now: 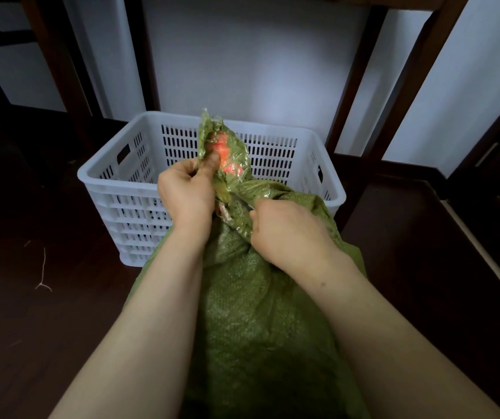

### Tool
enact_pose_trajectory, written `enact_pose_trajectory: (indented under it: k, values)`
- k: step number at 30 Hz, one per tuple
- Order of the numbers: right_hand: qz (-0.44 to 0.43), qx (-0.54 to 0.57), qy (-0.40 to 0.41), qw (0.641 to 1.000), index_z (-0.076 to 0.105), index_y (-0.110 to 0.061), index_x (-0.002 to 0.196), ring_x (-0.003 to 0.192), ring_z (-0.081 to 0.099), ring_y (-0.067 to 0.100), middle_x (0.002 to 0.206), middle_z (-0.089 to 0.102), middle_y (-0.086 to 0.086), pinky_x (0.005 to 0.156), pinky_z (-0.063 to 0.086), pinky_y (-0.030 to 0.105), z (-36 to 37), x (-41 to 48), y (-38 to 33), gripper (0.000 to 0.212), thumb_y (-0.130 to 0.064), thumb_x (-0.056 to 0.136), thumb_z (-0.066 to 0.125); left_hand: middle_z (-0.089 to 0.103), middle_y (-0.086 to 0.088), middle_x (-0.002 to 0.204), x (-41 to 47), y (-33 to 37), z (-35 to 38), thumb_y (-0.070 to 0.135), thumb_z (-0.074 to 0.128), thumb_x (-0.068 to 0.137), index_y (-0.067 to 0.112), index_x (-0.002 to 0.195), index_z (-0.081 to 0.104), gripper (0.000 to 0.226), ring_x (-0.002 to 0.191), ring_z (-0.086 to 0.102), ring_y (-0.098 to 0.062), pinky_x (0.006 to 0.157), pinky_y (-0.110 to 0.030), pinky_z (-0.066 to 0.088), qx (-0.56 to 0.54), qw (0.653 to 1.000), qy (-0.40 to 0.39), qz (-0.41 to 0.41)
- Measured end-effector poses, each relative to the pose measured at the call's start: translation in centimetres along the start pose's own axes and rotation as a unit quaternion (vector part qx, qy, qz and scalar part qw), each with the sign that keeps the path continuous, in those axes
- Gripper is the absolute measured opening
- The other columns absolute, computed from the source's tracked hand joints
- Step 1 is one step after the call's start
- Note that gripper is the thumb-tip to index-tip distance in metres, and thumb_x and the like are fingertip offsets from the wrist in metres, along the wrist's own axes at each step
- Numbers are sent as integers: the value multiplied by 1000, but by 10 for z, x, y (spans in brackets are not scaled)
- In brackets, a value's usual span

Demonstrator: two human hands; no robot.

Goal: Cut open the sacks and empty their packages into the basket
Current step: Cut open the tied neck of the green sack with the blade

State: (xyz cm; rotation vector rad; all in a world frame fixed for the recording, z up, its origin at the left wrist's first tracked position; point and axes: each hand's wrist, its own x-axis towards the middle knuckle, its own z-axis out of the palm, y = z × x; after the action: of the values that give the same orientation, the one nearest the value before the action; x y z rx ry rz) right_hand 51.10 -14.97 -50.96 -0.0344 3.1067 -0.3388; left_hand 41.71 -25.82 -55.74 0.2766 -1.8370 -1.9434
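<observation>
Here we are, looking down over both forearms at a green woven sack [257, 313], which lies along the dark floor [30, 328] between the arms. Its gathered top rises right in front of the white slotted basket [112, 189]. The sack's upper part leans against the basket's near wall, its neck standing above the rim.

The left hand [186, 192] is curled tight, thumb up, pinching the bunched neck of the sack and holding it upright. Something orange-red [223, 149] shows through the thin, torn fabric just above that thumb; what it is, I cannot tell.

The right hand [285, 231] is closed into a fist low against the sack, just beside the left. A slim dark blade [244, 204] pokes out from its thumb side and touches the fabric below the neck. Most of it is hidden in the fist.

As far as the view shows, the basket holds nothing. A pale bit of string [43, 273] lies on the floor to the left, well apart. Dark wooden posts [360, 86] stand against a pale wall [242, 55] behind.
</observation>
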Motion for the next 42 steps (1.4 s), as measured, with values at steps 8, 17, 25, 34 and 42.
enact_pose_trajectory:
  k: [8, 17, 25, 34, 42]
  values:
    - [3, 13, -72, 997, 51, -16, 85, 69, 51, 16, 74, 50, -3, 57, 36, 26, -18, -4, 19, 22, -28, 100, 40, 66, -9, 62, 7, 21, -2, 34, 78, 75, 15, 54, 62, 32, 59, 58, -20, 68, -44, 56, -19, 999, -25, 24]
    - [28, 81, 2, 996, 58, -14, 86, 56, 42, 11, 66, 45, -3, 49, 29, 23, -66, -15, 26, 28, -29, 100, 38, 68, -19, 68, 4, 13, 3, 42, 76, 74, 5, 60, 62, 42, 57, 54, -20, 65, -49, 55, 15, 998, -20, 55]
    - [25, 32, 36, 999, 44, -18, 74, 64, 44, 14, 73, 47, -3, 49, 26, 27, -27, -3, 9, 25, -24, 98, 39, 66, -15, 61, -1, 15, 5, 43, 74, 76, 12, 51, 59, 42, 54, 55, -29, 63, -44, 55, 42, 996, -23, 76]
    - [6, -16, 72, 997, 43, -17, 84, 76, 48, 24, 70, 40, -3, 58, 32, 33, -16, -1, 2, 13, -18, 98, 40, 64, -16, 59, -2, 14, 5, 45, 72, 78, 13, 50, 56, 45, 52, 51, -25, 60, -44, 52, 63, 994, -17, 93]
    - [0, -54, 66, 996, 47, -8, 119, 70, 45, 24, 78, 47, 3, 47, 26, 30, 8, 0, 0, 23, -13, 98, 38, 57, -8, 52, 0, 2, 4, 41, 74, 76, 17, 46, 52, 45, 51, 48, -22, 59, -44, 51, 57, 995, -8, 80]
